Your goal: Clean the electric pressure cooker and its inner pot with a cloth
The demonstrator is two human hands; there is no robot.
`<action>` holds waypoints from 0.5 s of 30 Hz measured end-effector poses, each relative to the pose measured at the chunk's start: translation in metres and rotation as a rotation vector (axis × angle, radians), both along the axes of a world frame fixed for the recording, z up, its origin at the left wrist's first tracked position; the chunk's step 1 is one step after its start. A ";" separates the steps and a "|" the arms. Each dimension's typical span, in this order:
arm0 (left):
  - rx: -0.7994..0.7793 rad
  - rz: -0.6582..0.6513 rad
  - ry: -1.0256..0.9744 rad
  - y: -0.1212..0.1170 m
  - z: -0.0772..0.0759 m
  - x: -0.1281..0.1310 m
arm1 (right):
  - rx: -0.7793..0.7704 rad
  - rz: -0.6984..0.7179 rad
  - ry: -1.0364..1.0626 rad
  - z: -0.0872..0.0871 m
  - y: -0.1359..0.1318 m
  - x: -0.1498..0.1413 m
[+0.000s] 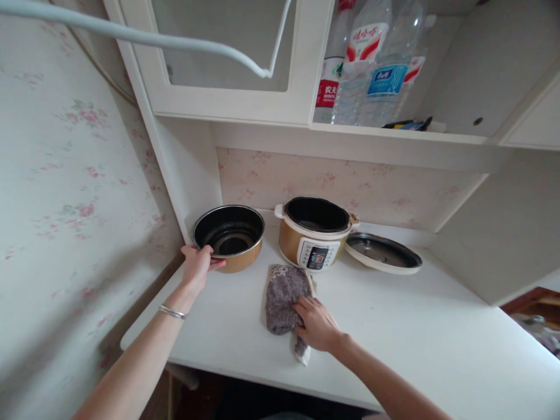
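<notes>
"So, what are the left hand's fingers doing?"

"Pinching the pot, thumb by its rim."

"And the right hand?"

"Its fingers are bent, close together, on the gray cloth on the white table. Behind it, the cooker sits between pot and lid."

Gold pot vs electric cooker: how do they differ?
The gold pot has a thin silvery rim; the electric cooker has a thicker white one with a side tab.
The pot's visible side is plain; the cooker's front carries a control panel.
The left hand is on the pot's rim; neither hand touches the cooker.
Shared: gold outside, dark inside, upright, uncovered.
</notes>
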State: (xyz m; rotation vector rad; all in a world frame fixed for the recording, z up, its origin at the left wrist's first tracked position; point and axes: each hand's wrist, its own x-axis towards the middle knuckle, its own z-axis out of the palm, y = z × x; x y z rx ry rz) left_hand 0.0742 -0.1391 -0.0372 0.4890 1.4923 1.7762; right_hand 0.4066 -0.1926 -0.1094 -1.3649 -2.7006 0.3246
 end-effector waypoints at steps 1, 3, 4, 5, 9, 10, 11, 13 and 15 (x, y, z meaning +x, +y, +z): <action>-0.001 -0.022 0.023 0.000 -0.005 0.001 | -0.002 -0.024 0.034 -0.001 0.001 0.006; -0.012 -0.050 0.068 -0.001 -0.014 0.004 | -0.029 -0.116 0.169 0.002 0.007 0.015; -0.019 -0.058 0.083 -0.002 -0.017 0.005 | -0.050 -0.186 0.271 0.005 0.012 0.018; -0.025 -0.066 0.092 -0.003 -0.019 0.006 | -0.077 -0.264 0.395 0.011 0.017 0.022; -0.057 -0.125 0.108 -0.005 -0.026 0.009 | -0.282 -0.519 1.012 0.053 0.042 0.028; -0.067 -0.139 0.111 -0.005 -0.027 0.009 | -0.352 -0.549 1.151 0.067 0.047 0.026; -0.077 -0.148 0.112 -0.005 -0.029 0.010 | -0.407 -0.561 1.266 0.081 0.051 0.022; -0.096 -0.162 0.104 -0.004 -0.032 0.010 | -0.423 -0.524 1.398 0.108 0.059 0.009; -0.114 -0.175 0.090 -0.003 -0.035 0.010 | -0.318 -0.427 1.373 0.131 0.067 -0.010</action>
